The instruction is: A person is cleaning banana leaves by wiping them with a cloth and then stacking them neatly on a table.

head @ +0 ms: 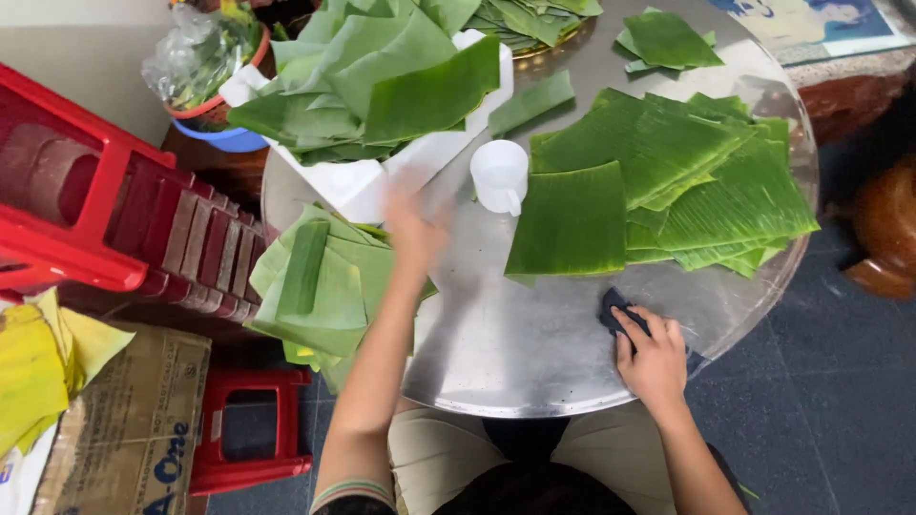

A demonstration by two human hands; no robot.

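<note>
My right hand presses a small dark cloth onto the round metal tray table near its front edge. My left hand is blurred, raised over the table's left side between a stack of pale green banana leaf pieces and a white box piled with leaves; whether it holds anything is unclear. A square banana leaf piece lies flat in the middle, beside a white plastic cup. A large spread of banana leaves covers the right side.
Red plastic stools stand at the left, one small stool below. A cardboard box and yellow sheets sit at lower left. A bowl with a plastic bag is at upper left. More leaves lie at the far edge.
</note>
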